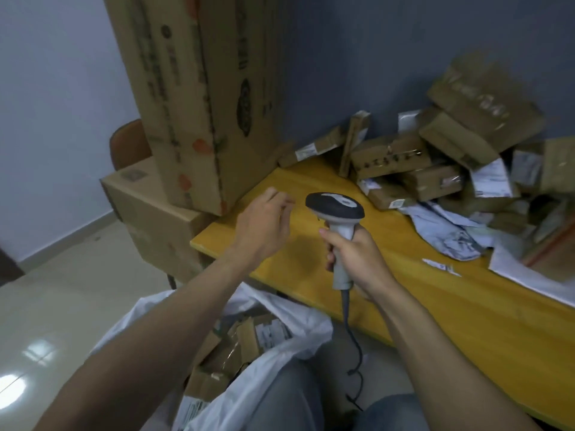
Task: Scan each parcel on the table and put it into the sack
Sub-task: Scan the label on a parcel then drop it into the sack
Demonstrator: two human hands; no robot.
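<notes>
We grip the scanner point(334, 205) in our right hand point(351, 253) while our left hand point(264, 219) hovers loose and empty, the parcels point(435, 169) heaped beyond the right hand and the sack point(280, 337) open below the left, so a hasty reach could topple the pile.

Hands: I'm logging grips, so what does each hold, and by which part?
The right hand grips the scanner by its handle, below the head. The left hand holds nothing, its fingers loose above the table.

One wide-angle view, worn on the head, looks forward and down; it sits close above the near edge of the table point(466, 321).
</notes>
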